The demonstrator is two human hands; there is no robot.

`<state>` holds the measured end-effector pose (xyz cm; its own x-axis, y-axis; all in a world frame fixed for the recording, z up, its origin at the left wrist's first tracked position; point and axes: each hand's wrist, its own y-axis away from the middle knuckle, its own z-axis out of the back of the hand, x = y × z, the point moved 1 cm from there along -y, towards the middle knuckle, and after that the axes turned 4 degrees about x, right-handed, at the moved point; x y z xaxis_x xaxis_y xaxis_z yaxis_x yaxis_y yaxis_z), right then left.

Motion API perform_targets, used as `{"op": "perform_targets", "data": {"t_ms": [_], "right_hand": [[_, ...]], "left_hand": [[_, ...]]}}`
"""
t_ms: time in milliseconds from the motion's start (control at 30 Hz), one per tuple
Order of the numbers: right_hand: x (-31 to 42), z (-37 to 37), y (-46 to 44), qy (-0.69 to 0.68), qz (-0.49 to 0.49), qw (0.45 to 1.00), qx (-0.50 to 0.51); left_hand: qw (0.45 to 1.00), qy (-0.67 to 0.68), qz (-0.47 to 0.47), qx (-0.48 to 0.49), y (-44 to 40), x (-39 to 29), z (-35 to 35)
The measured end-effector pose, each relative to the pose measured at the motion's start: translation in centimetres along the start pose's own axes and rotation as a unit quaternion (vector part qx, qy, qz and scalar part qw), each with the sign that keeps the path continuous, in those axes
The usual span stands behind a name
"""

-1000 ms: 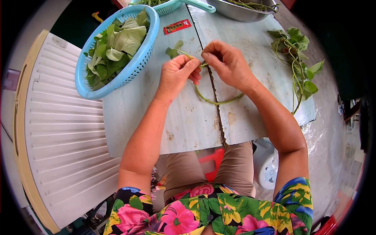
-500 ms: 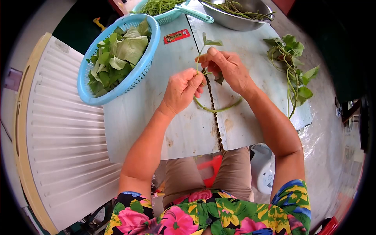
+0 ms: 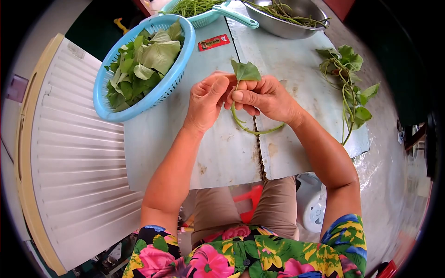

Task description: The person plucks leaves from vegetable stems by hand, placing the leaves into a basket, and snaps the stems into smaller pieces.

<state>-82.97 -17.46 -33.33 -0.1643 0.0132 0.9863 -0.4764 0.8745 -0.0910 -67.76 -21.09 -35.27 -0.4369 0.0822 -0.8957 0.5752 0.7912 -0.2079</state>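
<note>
green stem point(image 3: 256, 133) is being pinched by right hand point(image 3: 272, 98) over table point(image 3: 222, 160); left hand point(image 3: 204, 103) is being held close, grip unclear. snapping is possibly being risked by sharp bending.

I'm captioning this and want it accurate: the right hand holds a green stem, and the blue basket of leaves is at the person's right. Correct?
Not quite: the head view shows the blue basket of leaves at the person's left. The right hand does hold a green stem.
</note>
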Motion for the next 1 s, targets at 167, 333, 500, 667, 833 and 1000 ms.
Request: {"op": "perform_targets", "data": {"t_ms": [167, 333, 500, 667, 833, 1000], "right_hand": [[-0.2, -0.1, 0.0, 0.019, -0.015, 0.999, -0.04], [-1.1, 0.3, -0.1, 0.029, -0.041, 0.997, -0.052], [-0.7, 0.4, -0.1, 0.006, -0.029, 0.997, -0.07], [-0.6, 1.1, -0.4, 0.055, -0.061, 0.986, -0.147], [-0.3, 1.2, -0.3, 0.033, -0.087, 0.984, -0.151], [-0.1, 0.7, -0.3, 0.066, -0.092, 0.982, -0.152]], "left_hand": [[0.999, -0.036, 0.011, -0.03, -0.3, -0.9, -1.0], [0.996, -0.001, 0.078, -0.053, -0.3, -0.2, -0.3], [0.987, 0.076, 0.063, -0.126, 0.0, 0.5, 0.1], [0.987, 0.063, 0.082, -0.124, 0.1, 0.3, 1.1], [0.985, 0.071, 0.128, -0.092, 0.3, 0.4, 0.8], [0.985, 0.081, 0.126, -0.086, 0.2, 0.6, 0.6]]}}
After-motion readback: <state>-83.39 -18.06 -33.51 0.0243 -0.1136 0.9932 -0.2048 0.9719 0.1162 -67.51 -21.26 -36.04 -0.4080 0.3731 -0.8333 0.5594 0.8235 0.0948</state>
